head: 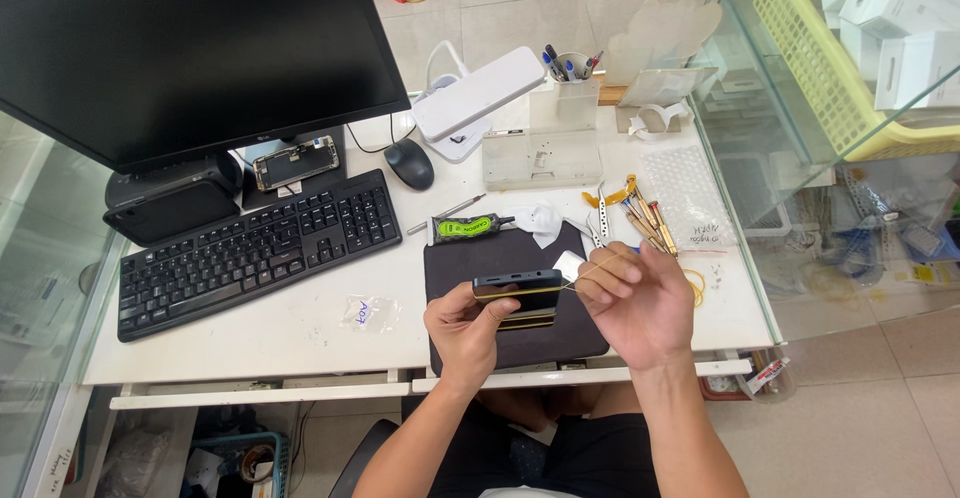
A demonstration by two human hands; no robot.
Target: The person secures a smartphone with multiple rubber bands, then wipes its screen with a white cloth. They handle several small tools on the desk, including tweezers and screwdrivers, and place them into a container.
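Right now, low in the middle of the frame, I see my left hand [468,330] closed around a dark phone [518,293], gripping it from below so it sits edge-on above a dark mat [470,258] on the white tabletop [300,323]. My right hand [638,303] is just beside the phone's right end, fingers curled and pinched on a thin yellow rubber band [590,273] that stretches from those fingers across to the phone. A second dark slab with a gold edge lies right under the phone; I cannot tell whether it is part of it.

Behind the mat, a green tube [465,227] lies next to a white cloth [543,223]. To the right of them sits a cluster of small hand tools [640,218]. A black keyboard [255,248] fills the left of the frame under a large black monitor [190,48], with a mouse [409,164] near centre. A small clear bag [368,312] lies left of my left hand.
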